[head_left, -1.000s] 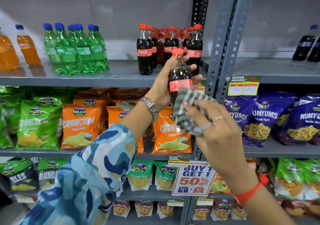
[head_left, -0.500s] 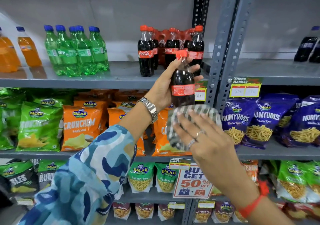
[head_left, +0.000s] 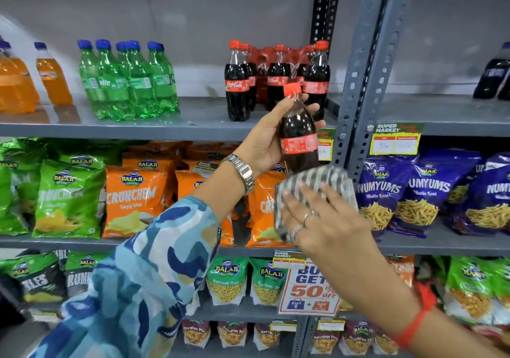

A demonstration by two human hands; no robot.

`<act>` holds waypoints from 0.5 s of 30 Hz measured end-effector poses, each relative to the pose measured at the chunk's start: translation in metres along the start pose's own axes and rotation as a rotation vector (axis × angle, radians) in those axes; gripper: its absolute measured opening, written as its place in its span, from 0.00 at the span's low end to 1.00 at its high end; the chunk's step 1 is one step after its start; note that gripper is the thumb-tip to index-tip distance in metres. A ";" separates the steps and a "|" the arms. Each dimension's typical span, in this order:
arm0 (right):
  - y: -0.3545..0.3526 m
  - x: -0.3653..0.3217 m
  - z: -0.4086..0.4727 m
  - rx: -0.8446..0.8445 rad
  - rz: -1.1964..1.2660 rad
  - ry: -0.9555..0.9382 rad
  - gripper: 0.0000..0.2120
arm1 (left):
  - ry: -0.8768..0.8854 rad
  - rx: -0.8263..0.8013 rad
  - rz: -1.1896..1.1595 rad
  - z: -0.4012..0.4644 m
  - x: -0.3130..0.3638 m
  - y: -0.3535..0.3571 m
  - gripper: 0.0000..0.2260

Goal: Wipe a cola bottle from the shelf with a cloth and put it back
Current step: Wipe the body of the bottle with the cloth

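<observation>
Now that my right hand [head_left: 317, 219] has slid the cloth [head_left: 314, 189] down to the base, my left hand [head_left: 265, 139] grips the cola bottle [head_left: 298, 139]; wiping's nearly done.

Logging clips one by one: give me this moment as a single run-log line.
stage: wiping | left hand: holds cola bottle off shelf | right hand: presses cloth at bottle's base | put back: not yet

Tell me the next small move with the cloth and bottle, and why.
Probably slide the striped cloth up over the label. The left hand holds the cola bottle in front of the top shelf, while the right hand presses the cloth only against its base, so the label and neck look unwiped.
</observation>
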State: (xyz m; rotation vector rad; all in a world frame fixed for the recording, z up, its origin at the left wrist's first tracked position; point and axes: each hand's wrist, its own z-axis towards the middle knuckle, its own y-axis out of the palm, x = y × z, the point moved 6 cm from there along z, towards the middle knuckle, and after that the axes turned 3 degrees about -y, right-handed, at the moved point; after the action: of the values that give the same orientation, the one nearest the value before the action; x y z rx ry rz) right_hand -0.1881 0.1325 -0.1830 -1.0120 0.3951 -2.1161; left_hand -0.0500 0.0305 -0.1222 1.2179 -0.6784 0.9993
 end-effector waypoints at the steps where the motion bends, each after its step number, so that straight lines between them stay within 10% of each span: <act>1: -0.001 -0.006 -0.007 -0.014 0.018 -0.042 0.15 | 0.000 0.007 0.012 -0.001 0.000 -0.001 0.10; 6: -0.027 0.008 0.007 0.134 -0.008 -0.020 0.19 | -0.018 0.053 0.020 -0.001 -0.005 -0.004 0.08; 13: 0.024 -0.020 -0.020 -0.224 0.054 -0.118 0.13 | 0.001 0.060 -0.008 -0.002 0.002 -0.005 0.06; 15: -0.002 -0.020 -0.019 -0.050 0.095 -0.140 0.09 | 0.000 0.070 0.001 -0.002 0.003 -0.007 0.06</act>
State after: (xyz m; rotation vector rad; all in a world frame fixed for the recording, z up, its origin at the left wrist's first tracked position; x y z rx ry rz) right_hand -0.1951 0.1485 -0.2045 -1.1409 0.4202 -1.9466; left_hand -0.0423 0.0329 -0.1234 1.2788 -0.6488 1.0304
